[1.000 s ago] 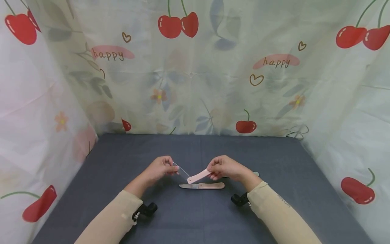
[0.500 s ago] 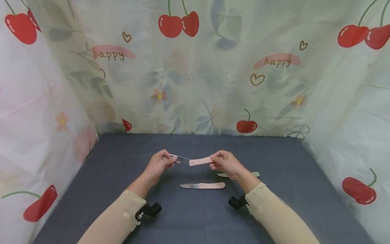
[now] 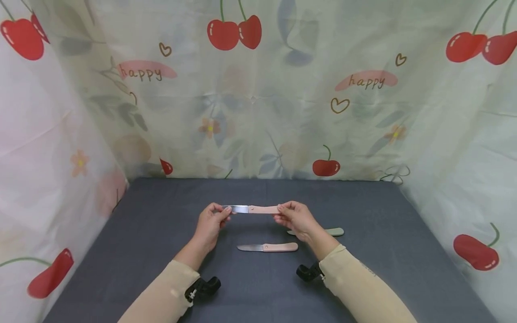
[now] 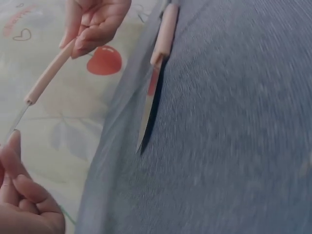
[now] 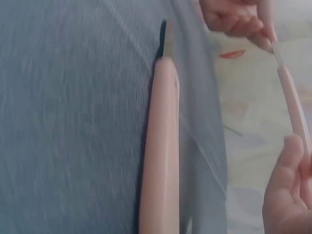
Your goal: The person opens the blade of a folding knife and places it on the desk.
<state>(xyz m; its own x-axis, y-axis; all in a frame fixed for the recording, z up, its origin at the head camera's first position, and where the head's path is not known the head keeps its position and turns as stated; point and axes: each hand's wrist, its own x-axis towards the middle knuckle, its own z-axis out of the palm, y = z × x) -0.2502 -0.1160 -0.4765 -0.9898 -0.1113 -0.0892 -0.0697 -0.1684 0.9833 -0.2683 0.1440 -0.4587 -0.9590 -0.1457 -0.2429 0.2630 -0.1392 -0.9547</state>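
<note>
A folding knife with a pink handle [image 3: 263, 209] and steel blade [image 3: 238, 209] is held level above the dark grey table [image 3: 153, 224], opened out straight. My left hand [image 3: 224, 211] pinches the blade's tip. My right hand [image 3: 280, 212] grips the handle's far end. In the left wrist view the right hand [image 4: 92, 24] holds the pink handle [image 4: 48, 73], and my left fingers [image 4: 22, 195] are at the bottom left. The right wrist view shows the held handle [image 5: 294, 109] with my right thumb [image 5: 287, 190] on it.
A second open pink-handled knife [image 3: 267, 247] lies on the table just below the hands, also seen as the lying knife [image 4: 157, 68] and its handle [image 5: 161, 146]. A pale green knife [image 3: 329, 232] lies behind my right wrist. Cherry-print cloth walls [image 3: 258, 98] enclose three sides.
The held knife went from bent at the hinge to fully straight and level, its blade swung outward to the left. Both hands drew slightly apart; the knives on the table stayed put.
</note>
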